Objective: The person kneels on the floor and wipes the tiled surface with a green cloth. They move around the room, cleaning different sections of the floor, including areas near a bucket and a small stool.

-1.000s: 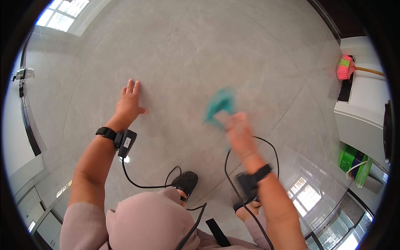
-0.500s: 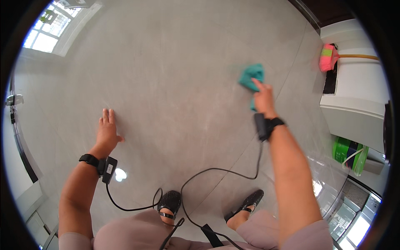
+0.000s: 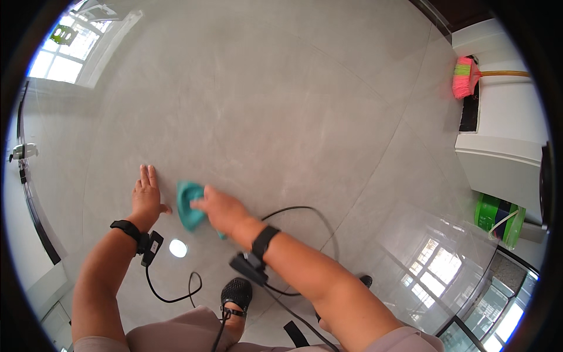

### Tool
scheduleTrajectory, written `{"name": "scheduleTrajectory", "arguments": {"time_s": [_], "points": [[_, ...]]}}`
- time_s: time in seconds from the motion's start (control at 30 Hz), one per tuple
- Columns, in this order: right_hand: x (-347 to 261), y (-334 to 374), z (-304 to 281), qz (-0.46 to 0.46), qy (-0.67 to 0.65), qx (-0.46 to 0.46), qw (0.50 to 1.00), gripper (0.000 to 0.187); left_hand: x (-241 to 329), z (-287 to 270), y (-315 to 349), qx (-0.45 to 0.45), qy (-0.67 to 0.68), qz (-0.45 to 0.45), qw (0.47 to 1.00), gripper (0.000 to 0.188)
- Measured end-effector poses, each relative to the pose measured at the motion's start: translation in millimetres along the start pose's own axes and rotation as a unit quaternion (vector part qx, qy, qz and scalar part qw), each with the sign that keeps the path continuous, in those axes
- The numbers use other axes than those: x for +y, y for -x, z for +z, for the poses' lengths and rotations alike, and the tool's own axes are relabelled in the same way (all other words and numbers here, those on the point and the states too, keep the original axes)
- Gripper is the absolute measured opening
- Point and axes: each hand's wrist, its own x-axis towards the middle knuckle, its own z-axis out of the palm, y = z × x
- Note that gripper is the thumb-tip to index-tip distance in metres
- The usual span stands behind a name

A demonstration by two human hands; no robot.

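Observation:
A teal cloth [image 3: 189, 206] lies against the glossy grey tiled floor [image 3: 252, 111], with my right hand [image 3: 226, 212] closed on it and slightly smeared by motion. Part of the cloth is hidden beneath my fingers. Just left of it, my left hand [image 3: 146, 195] rests on the floor with its fingers stretched out and the thumb apart, holding nothing. Both wrists wear black straps with small black boxes, and cables trail from them toward my body.
My black shoe [image 3: 237, 295] stands near the lower middle, close to the looping black cable [image 3: 316, 212]. Along the right side are a pink broom [image 3: 465, 78], a white cabinet [image 3: 498, 170] and a green container [image 3: 498, 218]. A dark-edged white fixture [image 3: 35, 217] borders the left.
My right hand has swept the teal cloth across the floor, leftward and toward my body, to beside my left hand. The left hand stays planted, fingers spread.

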Motion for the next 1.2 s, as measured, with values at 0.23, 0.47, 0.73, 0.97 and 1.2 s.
{"name": "scheduleTrajectory", "arguments": {"time_s": [0.23, 0.47, 0.73, 0.97, 1.2], "points": [[88, -57, -202, 0.120, -0.012, 0.367, 0.922, 0.044, 1, 0, -3, -0.001, -0.036, -0.005, 0.999, 0.137], [91, 77, -290, -0.012, -0.443, 0.418, 0.793, 0.038, -2, -3, -8, -0.021, -0.046, -0.037, 0.998, 0.143], [163, 383, -160, 0.209, -0.362, 0.809, 0.414, 0.024, -7, -3, -8, 0.009, -0.008, -0.015, 1.000, 0.144], [192, 466, -92, 0.183, -0.611, 0.581, 0.506, 0.042, -10, 0, -12, 0.003, 0.011, -0.025, 1.000, 0.143], [181, 223, -231, 0.060, -0.548, 0.566, 0.613, 0.017, -8, -5, -13, 0.006, -0.023, -0.038, 0.999, 0.148]]}}
